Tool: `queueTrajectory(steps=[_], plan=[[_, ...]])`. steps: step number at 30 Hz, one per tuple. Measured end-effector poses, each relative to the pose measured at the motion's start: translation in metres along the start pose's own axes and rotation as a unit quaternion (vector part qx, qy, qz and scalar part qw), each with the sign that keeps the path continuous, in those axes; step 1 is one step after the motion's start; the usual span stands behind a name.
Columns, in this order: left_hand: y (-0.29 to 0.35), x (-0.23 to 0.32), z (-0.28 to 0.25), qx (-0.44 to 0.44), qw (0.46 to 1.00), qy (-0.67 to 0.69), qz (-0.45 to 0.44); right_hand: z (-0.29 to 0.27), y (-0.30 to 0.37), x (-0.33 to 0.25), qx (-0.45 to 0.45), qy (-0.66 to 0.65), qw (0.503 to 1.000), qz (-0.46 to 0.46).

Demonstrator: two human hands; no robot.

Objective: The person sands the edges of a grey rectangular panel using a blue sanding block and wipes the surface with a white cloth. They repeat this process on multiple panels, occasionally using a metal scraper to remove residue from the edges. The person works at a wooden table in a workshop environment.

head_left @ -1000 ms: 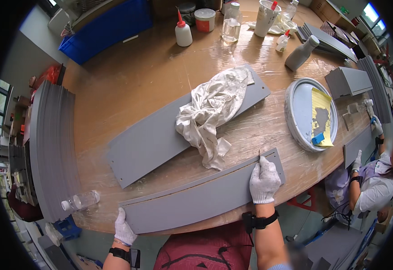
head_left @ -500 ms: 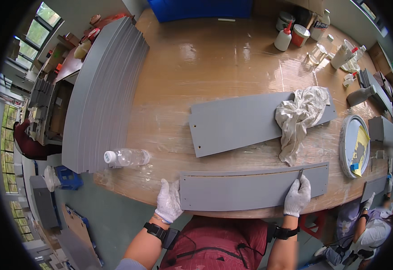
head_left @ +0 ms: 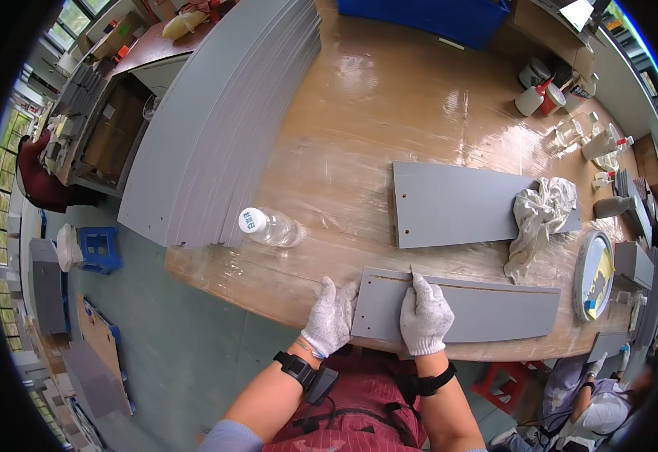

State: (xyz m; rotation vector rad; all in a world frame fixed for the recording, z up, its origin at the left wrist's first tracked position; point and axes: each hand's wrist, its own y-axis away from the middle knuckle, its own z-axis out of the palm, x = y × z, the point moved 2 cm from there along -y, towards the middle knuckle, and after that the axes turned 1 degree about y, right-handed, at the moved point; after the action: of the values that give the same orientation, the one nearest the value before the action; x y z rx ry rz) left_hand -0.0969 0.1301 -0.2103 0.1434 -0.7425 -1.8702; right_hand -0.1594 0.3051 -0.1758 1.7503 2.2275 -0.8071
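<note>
A long grey panel [head_left: 487, 313] lies at the near edge of the table, with a narrow brown groove running along its far side and small holes at its left end. My left hand [head_left: 332, 316], in a white knit glove, is closed on the panel's left end, thumb on the far side. Close by on its right, my gloved right hand [head_left: 426, 316] is closed over the panel near the groove. A thin dark tool [head_left: 411, 270] sticks up from its fingers; most of it is hidden. Beyond lies another grey panel [head_left: 457, 207] with a crumpled white cloth [head_left: 541, 218] over its right end.
A tall stack of grey panels [head_left: 223, 128] stands at the left, with a plastic bottle [head_left: 275, 230] before it. A round lid [head_left: 594, 276] holding yellow paper lies at the right. Several glue bottles and tins stand far right. A person [head_left: 596, 403] sits at the lower right.
My right hand has moved left along the groove, from near the panel's right end to near my left hand. The view has swung left, so things appear shifted right.
</note>
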Motion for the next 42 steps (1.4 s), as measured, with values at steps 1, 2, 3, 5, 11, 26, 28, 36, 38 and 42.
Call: queueTrajectory(steps=[1, 2, 3, 5, 11, 26, 28, 36, 38, 42], plan=[[-0.002, -0.002, -0.008, -0.022, 1.0, 0.0, -0.007, 0.002, 0.002, -0.013, -0.04, -0.002, 0.998, -0.045], [-0.004, -0.003, -0.008, -0.035, 0.999, 0.005, -0.012, 0.006, 0.005, -0.028, -0.079, 0.0, 0.993, -0.089], [-0.003, -0.002, -0.006, -0.044, 0.999, 0.008, -0.015, 0.011, 0.012, -0.041, -0.137, 0.001, 0.981, -0.135], [-0.003, -0.002, -0.007, -0.065, 0.998, 0.013, 0.002, 0.015, 0.016, -0.051, -0.144, -0.028, 0.977, -0.157], [-0.006, -0.004, -0.013, -0.028, 1.0, 0.01, 0.004, 0.022, -0.005, -0.049, -0.148, 0.001, 0.976, -0.162], [-0.005, -0.003, -0.006, -0.038, 0.998, 0.031, 0.038, 0.028, -0.025, -0.038, -0.074, -0.06, 0.983, -0.16], [-0.005, -0.003, -0.005, -0.013, 0.999, 0.024, 0.033, 0.024, -0.024, -0.044, -0.116, -0.015, 0.979, -0.166], [-0.003, -0.001, -0.004, -0.023, 0.999, 0.039, 0.029, 0.024, -0.029, -0.031, -0.142, -0.024, 0.973, -0.18], [-0.003, 0.0, -0.004, -0.03, 0.998, 0.042, 0.031, 0.016, -0.018, -0.045, -0.2, -0.025, 0.956, -0.214], [-0.006, -0.001, -0.007, -0.076, 0.995, 0.055, 0.03, 0.003, 0.016, -0.054, -0.245, -0.074, 0.922, -0.291]])
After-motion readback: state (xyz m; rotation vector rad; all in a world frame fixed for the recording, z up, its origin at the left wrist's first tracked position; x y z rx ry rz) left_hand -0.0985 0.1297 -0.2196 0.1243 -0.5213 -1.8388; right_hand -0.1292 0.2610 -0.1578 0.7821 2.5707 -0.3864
